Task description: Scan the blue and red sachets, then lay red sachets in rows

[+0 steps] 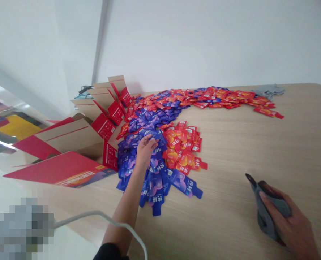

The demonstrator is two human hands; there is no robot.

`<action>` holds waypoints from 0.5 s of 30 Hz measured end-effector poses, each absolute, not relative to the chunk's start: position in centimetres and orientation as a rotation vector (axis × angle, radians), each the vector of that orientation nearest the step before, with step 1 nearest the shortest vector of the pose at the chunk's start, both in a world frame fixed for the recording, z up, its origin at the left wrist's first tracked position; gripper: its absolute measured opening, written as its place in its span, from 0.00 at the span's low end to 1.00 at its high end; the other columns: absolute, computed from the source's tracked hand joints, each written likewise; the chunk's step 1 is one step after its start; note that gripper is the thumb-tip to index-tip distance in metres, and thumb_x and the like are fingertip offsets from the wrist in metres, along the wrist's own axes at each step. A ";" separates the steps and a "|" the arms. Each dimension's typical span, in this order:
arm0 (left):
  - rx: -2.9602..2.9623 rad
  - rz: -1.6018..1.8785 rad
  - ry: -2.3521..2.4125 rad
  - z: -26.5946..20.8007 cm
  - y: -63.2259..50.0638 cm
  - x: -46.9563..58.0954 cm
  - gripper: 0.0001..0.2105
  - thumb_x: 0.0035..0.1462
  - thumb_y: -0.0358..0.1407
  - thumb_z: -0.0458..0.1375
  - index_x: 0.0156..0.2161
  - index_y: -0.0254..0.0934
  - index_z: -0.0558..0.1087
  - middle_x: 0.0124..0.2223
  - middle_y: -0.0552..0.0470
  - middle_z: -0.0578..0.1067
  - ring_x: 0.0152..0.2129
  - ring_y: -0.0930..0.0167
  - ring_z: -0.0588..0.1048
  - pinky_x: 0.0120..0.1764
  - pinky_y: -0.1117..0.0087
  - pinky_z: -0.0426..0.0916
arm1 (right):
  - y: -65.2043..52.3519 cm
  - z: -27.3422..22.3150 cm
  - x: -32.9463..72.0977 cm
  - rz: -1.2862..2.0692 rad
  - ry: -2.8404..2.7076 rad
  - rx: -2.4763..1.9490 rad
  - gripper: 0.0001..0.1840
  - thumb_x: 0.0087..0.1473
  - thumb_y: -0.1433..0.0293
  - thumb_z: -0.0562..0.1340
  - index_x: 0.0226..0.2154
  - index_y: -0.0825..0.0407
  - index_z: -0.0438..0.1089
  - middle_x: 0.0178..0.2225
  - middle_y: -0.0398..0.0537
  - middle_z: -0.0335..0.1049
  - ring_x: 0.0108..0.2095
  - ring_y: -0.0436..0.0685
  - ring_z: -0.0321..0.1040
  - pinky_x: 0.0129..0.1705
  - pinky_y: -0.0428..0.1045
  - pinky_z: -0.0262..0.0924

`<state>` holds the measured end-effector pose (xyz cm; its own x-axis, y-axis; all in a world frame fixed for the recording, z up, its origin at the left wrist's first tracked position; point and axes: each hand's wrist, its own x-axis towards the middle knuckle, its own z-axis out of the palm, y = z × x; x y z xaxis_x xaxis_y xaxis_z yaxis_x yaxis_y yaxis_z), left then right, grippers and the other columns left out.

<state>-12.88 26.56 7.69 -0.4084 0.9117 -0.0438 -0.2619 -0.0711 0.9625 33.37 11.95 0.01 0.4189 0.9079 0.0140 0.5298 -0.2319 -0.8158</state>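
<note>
Left hand over blue packets
Its grip is half closed; I can't tell if it has one. The right hand wraps around a gray tool.

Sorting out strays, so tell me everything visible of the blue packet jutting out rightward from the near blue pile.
The blue packet looks like thin plastic film, printed with purple round shapes and white characters, with a small whitish patch at its far end. A narrower tab sticks out at the near end, pointing rightward. It lies roughly flat, its far end meeting the near blue pile, the rest over the table. Nothing grips it.
</note>
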 end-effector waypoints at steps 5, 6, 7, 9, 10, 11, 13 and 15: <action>0.849 1.576 1.365 7.0 25.8 -12.0 0.24 0.51 0.41 0.74 0.51 0.38 0.74 0.54 0.47 0.76 0.44 0.69 0.81 0.42 0.71 0.75 | 12.2 0.3 33.0 0.659 -1.147 -1.987 0.29 0.46 0.37 0.65 0.47 0.31 0.76 0.47 0.50 0.82 0.49 0.81 0.77 0.49 0.76 0.73; 0.869 1.558 1.376 6.9 25.4 -11.6 0.25 0.51 0.41 0.74 0.53 0.38 0.75 0.56 0.47 0.77 0.44 0.69 0.81 0.42 0.71 0.75 | 12.2 0.4 33.0 0.660 -1.148 -1.981 0.29 0.46 0.37 0.65 0.47 0.31 0.76 0.47 0.49 0.82 0.50 0.81 0.77 0.50 0.77 0.72; 0.887 1.536 1.384 6.8 24.8 -11.2 0.26 0.51 0.41 0.74 0.54 0.38 0.75 0.56 0.46 0.77 0.45 0.68 0.81 0.42 0.71 0.75 | 12.2 0.4 32.9 0.665 -1.151 -1.976 0.29 0.46 0.37 0.65 0.47 0.31 0.76 0.48 0.49 0.82 0.50 0.81 0.77 0.51 0.77 0.72; 0.921 1.462 1.379 6.7 23.6 -10.4 0.29 0.52 0.42 0.74 0.58 0.39 0.75 0.53 0.45 0.80 0.47 0.65 0.82 0.44 0.68 0.76 | 12.1 0.5 32.8 0.664 -1.152 -1.975 0.29 0.46 0.37 0.65 0.46 0.31 0.77 0.47 0.49 0.82 0.49 0.81 0.77 0.51 0.77 0.72; 0.936 1.417 1.369 6.7 23.1 -10.1 0.31 0.53 0.43 0.74 0.60 0.38 0.74 0.50 0.45 0.82 0.48 0.63 0.81 0.46 0.66 0.77 | 12.1 0.5 32.9 0.663 -1.151 -1.978 0.29 0.46 0.37 0.65 0.46 0.31 0.77 0.46 0.49 0.82 0.49 0.81 0.77 0.50 0.76 0.72; 0.950 1.372 1.353 6.7 22.5 -9.8 0.33 0.54 0.44 0.73 0.62 0.38 0.72 0.49 0.44 0.83 0.50 0.62 0.81 0.49 0.64 0.76 | 12.1 0.6 32.9 0.666 -1.153 -1.978 0.29 0.46 0.37 0.65 0.46 0.31 0.77 0.46 0.49 0.82 0.48 0.80 0.78 0.49 0.76 0.73; 0.986 1.307 1.317 6.7 21.6 -9.2 0.35 0.55 0.45 0.72 0.65 0.39 0.69 0.52 0.42 0.82 0.55 0.59 0.79 0.54 0.60 0.75 | 12.0 0.6 33.0 0.674 -1.152 -1.980 0.29 0.46 0.37 0.65 0.47 0.31 0.77 0.45 0.50 0.82 0.46 0.80 0.78 0.46 0.75 0.74; 1.046 1.287 1.310 6.8 20.7 -8.8 0.35 0.57 0.46 0.71 0.66 0.40 0.68 0.59 0.39 0.79 0.58 0.58 0.77 0.56 0.58 0.75 | 12.0 0.5 33.1 0.689 -1.160 -1.978 0.29 0.47 0.37 0.65 0.48 0.31 0.76 0.47 0.50 0.82 0.48 0.80 0.78 0.48 0.75 0.74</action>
